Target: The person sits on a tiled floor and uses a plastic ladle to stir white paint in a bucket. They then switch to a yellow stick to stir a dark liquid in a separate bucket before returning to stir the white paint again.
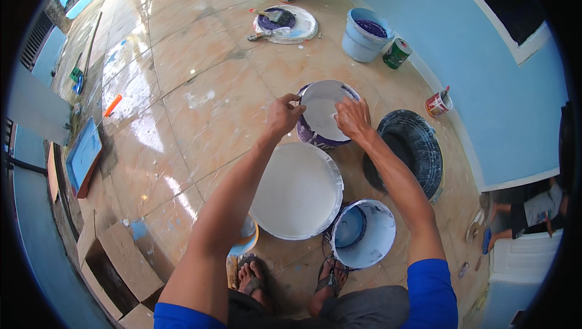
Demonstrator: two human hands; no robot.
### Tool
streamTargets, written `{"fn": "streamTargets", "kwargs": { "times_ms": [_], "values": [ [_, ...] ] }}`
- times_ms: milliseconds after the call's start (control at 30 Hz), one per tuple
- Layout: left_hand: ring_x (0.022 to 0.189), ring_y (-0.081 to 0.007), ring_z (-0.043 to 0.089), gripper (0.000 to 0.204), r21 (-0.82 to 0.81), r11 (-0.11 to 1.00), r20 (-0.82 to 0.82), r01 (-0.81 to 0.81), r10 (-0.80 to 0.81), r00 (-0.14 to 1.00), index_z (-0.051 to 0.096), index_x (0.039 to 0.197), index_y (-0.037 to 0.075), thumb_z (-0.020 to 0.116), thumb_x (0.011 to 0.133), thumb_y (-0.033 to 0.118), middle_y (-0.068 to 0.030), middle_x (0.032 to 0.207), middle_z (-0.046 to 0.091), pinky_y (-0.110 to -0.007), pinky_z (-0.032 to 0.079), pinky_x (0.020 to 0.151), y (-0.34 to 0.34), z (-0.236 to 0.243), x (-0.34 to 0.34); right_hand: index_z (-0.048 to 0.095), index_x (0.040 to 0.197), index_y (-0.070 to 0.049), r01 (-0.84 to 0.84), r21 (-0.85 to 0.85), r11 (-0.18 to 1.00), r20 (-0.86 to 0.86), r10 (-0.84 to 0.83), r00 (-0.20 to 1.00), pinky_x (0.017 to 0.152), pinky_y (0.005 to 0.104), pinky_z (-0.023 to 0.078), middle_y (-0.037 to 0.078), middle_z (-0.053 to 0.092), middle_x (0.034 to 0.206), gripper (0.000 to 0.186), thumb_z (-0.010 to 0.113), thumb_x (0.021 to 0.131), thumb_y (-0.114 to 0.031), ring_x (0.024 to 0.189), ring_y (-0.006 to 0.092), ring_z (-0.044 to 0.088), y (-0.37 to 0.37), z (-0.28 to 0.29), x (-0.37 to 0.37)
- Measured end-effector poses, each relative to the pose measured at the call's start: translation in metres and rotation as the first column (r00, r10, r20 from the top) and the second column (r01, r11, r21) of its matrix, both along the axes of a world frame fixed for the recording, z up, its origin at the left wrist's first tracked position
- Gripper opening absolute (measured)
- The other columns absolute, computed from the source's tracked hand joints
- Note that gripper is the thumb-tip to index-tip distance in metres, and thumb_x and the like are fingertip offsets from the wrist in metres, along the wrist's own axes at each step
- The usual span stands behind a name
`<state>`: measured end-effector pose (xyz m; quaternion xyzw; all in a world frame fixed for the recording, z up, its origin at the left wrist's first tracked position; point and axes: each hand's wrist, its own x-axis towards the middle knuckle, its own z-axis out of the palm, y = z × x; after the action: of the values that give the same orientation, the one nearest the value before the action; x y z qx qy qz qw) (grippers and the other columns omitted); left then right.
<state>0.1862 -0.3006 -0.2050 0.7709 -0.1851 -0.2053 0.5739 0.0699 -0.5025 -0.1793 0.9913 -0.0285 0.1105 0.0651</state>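
Observation:
A bucket [306, 130] with purple stains on its outside stands in front of me, and a pale whitish paint [320, 109] fills its mouth. My left hand [285, 115] is closed at the left of its rim, thumb and fingers pinching the edge. Over the right part of the same bucket, my right hand [353, 117] has its fingers curled together; what they hold, if anything, is hidden. Nearer to me, beneath my forearms, sits a wider round container of white paint [297, 192]. To its right, a white bucket [379, 232] shows blue residue inside.
Right of my right forearm is a black tub [424, 147]. Along the blue wall stand a light-blue pail [357, 47], a green can [397, 54] and a small can with a brush [439, 103]. Brushes lie on a lid [306, 23]. A person [533, 205] is at far right.

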Motion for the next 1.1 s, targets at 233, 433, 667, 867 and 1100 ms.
{"fn": "streamTargets", "kwargs": {
  "times_ms": [233, 433, 667, 867, 1100],
  "values": [
    [0.066, -0.0162, 0.066, 0.038, -0.018, 1.0, -0.05, 0.004, -0.005, 0.999, 0.067, 0.119, -0.001, 0.072, 0.086, 0.017, -0.013, 0.082, 0.071, -0.032, 0.051, 0.06, 0.008, 0.01, -0.004, 0.072, 0.076, -0.005, 0.07, -0.117, 0.991, -0.223, -0.095, 0.97, 0.07, 0.0466, 0.05, 0.017, 0.068, 0.081, 0.011, 0.066, 0.076, -0.014, 0.079, 0.0335, 0.07, -0.005, 0.033, 0.002],
    [0.075, -0.0183, 0.067, 0.04, 0.059, 0.996, -0.057, 0.073, -0.069, 0.996, 0.063, 0.126, -0.001, 0.07, 0.092, 0.019, -0.0154, 0.095, 0.07, -0.031, 0.054, 0.069, 0.01, 0.015, -0.003, 0.072, 0.072, -0.002, -0.018, 0.141, 0.99, -0.196, 0.045, 0.979, 0.067, 0.047, 0.053, 0.02, 0.07, 0.081, 0.011, 0.067, 0.072, -0.012, 0.077, 0.0366, 0.071, 0.016, 0.028, -0.01],
    [0.066, -0.0176, 0.068, 0.04, -0.002, 0.999, -0.011, 0.034, -0.034, 0.999, 0.066, 0.121, -0.003, 0.07, 0.087, 0.017, -0.0158, 0.084, 0.072, -0.032, 0.053, 0.061, 0.007, 0.014, -0.006, 0.073, 0.075, -0.009, 0.015, -0.128, 0.992, 0.139, 0.003, 0.99, 0.074, 0.0428, 0.043, 0.014, 0.068, 0.079, 0.016, 0.061, 0.083, -0.015, 0.075, 0.0278, 0.068, 0.008, -0.002, 0.003],
    [0.067, -0.019, 0.068, 0.039, 0.035, 0.999, 0.008, 0.017, -0.017, 1.0, 0.067, 0.12, 0.0, 0.071, 0.086, 0.018, -0.017, 0.087, 0.073, -0.034, 0.053, 0.062, 0.007, 0.011, -0.005, 0.075, 0.075, -0.009, 0.072, -0.146, 0.987, -0.217, -0.103, 0.971, 0.068, 0.0425, 0.048, 0.015, 0.071, 0.077, 0.013, 0.064, 0.08, -0.013, 0.075, 0.0275, 0.071, -0.002, 0.038, 0.0],
    [0.067, -0.0198, 0.068, 0.04, 0.006, 1.0, -0.008, 0.015, -0.015, 1.0, 0.067, 0.119, -0.001, 0.072, 0.086, 0.019, -0.0174, 0.087, 0.073, -0.034, 0.054, 0.062, 0.006, 0.016, -0.007, 0.072, 0.073, -0.005, 0.083, 0.146, 0.986, -0.255, -0.044, 0.966, 0.068, 0.0459, 0.052, 0.021, 0.07, 0.08, 0.012, 0.069, 0.073, -0.016, 0.078, 0.0342, 0.071, 0.007, 0.021, -0.003]
  ]
}}
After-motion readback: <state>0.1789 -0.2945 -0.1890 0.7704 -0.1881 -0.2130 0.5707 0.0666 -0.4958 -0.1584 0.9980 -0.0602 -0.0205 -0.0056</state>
